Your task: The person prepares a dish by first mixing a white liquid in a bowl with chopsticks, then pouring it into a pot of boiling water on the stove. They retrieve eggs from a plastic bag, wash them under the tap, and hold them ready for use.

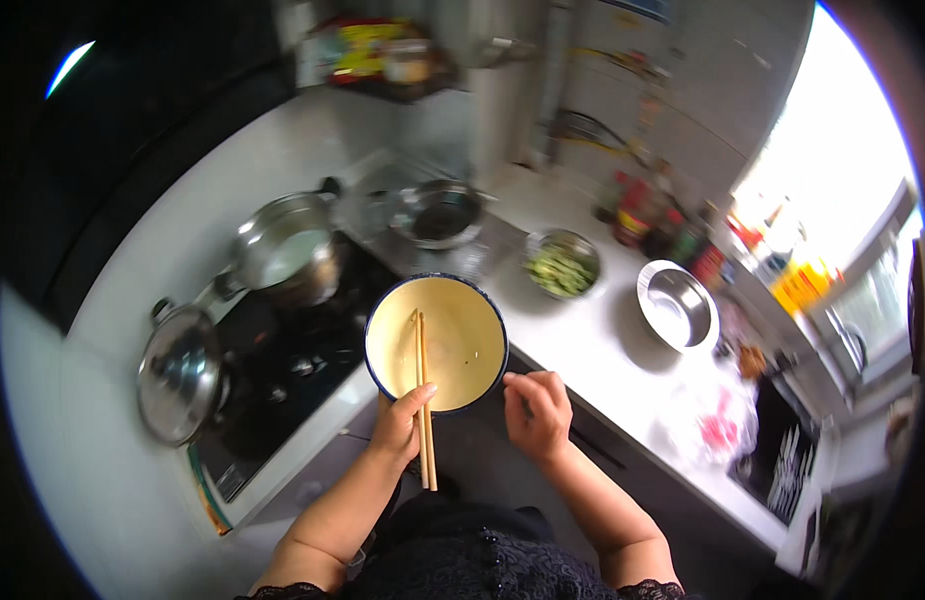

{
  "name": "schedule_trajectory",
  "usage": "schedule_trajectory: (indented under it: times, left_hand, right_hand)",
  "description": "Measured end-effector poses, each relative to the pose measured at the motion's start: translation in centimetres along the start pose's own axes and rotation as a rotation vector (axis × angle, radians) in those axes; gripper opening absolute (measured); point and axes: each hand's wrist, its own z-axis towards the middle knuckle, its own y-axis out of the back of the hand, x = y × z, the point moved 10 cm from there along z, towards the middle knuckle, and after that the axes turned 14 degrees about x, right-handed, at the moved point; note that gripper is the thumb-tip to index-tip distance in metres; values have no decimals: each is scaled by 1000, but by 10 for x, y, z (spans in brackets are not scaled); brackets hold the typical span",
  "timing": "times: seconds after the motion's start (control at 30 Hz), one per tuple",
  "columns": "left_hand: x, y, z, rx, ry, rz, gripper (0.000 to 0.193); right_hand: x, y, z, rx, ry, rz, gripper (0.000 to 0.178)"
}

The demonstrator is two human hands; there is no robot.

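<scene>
Cream bowl (467,335) appears rigid, light and slick; its rim offers sound purchase. Left hand (395,427) grips it together with two chopsticks (430,460); right hand (538,412) curls beside it, contents undeterminable. Bowl position: between cooktop (252,420) and counter (582,350).

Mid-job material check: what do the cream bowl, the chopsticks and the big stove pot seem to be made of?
Bowl: probably enamelled metal, glossy; smooth cream inside with a dark blue rim, though coated ceramic isn't ruled out.
Chopsticks: wood or bamboo, the look doesn't settle which; pale tan with little shine.
Pot: likely stainless steel, polished; silvery wall with bright reflections.
</scene>
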Motion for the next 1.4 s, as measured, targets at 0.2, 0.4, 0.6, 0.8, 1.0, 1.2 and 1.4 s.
schedule_trajectory:
  times: [0.2,0.4,0.6,0.8,1.0,1.2,1.4]
  left_hand:
    - [203,-175,-5,257,277,-11,44]
    - [402,-327,-84,581,651,-56,29]
    - [526,-462,-166,785,906,-60,52]
    - [655,-570,-227,1064,1087,107,64]
    - [776,-681,-304,1228,1282,83,61]
    - [866,-781,-403,1310,1413,120,59]
    - [973,-891,-514,1250,1376,44,44]
  right_hand:
    - [18,156,-130,224,91,-296,45]
    - [30,307,-276,105,-98,-493,35]
    - [52,472,-438,-421,-487,-590,23]
    - [44,602,-599,-983,-826,-491,16]
    - [10,687,-749,-1678,-879,64,15]
    - [30,780,-840,-1839,-821,-40,13]
    - [67,894,-904,-1436,-993,-488,11]
